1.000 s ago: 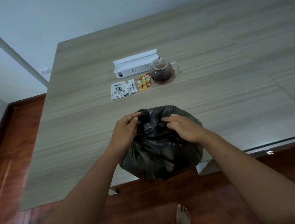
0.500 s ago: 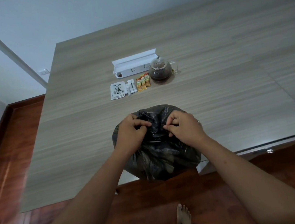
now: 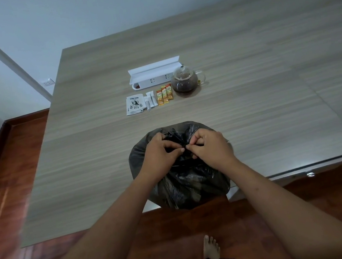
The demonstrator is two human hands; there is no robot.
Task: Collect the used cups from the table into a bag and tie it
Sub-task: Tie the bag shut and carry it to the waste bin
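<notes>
Our forearms are bare, with no sleeves down to the wrists. Our left hand (image 3: 159, 153) is bare; our right hand (image 3: 211, 146) shows a thin ring at its outer edge. Our feet are bare, and dark clothing with a red strip shows at the bottom edge.

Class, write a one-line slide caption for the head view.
Both hands, left hand and right hand, pinch the black bag neck.

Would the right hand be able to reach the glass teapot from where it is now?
Probably yes, once freed: the right hand is pinching the black bag's gathered top, and bare table lies between it and the glass teapot.
</notes>
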